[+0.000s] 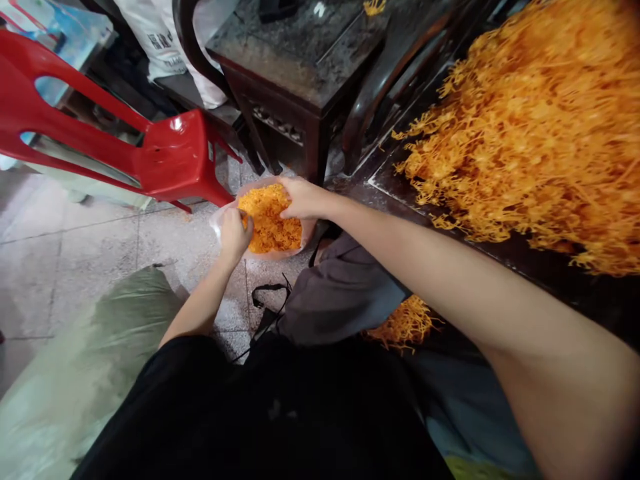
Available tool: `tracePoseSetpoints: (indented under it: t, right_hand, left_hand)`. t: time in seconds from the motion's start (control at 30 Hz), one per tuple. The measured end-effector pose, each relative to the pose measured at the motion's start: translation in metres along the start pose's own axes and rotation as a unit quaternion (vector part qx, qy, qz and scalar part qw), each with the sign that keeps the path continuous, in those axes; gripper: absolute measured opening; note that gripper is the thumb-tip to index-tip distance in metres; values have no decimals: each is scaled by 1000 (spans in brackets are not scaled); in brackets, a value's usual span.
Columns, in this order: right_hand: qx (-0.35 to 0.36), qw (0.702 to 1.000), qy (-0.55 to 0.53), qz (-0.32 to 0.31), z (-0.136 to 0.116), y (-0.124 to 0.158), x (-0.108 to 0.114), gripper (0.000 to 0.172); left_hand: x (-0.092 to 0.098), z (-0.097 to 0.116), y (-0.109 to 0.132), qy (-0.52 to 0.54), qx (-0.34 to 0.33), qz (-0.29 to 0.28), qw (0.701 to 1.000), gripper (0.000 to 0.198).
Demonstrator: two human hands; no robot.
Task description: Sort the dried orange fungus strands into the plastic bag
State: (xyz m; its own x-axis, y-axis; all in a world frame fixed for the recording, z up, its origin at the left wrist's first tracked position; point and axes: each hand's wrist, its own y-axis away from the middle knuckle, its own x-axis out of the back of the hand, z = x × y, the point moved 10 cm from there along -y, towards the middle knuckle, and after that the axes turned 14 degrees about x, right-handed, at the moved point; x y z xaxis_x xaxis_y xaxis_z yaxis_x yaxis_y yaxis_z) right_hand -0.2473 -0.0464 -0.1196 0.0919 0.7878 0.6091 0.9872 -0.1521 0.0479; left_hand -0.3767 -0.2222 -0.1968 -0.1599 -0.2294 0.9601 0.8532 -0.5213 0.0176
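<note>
A clear plastic bag (305,235) filled with orange stringy mushrooms (273,223) hangs low in front of me, over the tiled floor. My left hand (233,230) grips the bag's left rim, fingers curled over it. My right hand (301,197) is closed on the bag's upper right rim, fingers reaching into the orange strands. A big heap of the same orange mushrooms (540,127) lies on the dark table (505,257) at my right, beside my right forearm.
A red plastic chair (165,153) lies tipped at the left. A dark wooden stool (300,73) stands beyond the bag. A grey-green sack (95,347) lies at lower left. A small clump of orange strands (405,323) rests beside grey cloth (340,293) on my lap.
</note>
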Motion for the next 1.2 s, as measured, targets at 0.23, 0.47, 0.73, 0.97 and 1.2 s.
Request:
tracePoseSetpoints:
  t: [0.23,0.47,0.73,0.97,1.2]
  right_hand:
    - [-23,933,280,-224,43,21,-29,69]
    - [-44,893,384,-230,41,34,-41,29]
    - [-20,900,383,-206,28,32,-42,35]
    - [-11,902,382,-201,39,36,-38,38]
    - [90,926,346,-120,-27,45,-10,32]
  left_hand:
    - [-35,-43,81,-317,-35,-260,911,38]
    - [-19,-27,62,-293,-51,-254,920,40]
    - [-41,43,-11,-228,-53,-94,968,51]
    - [-57,-10,9,-262,4,-141,955,41]
    - [-4,6,-8,-233,7,-66,970,56]
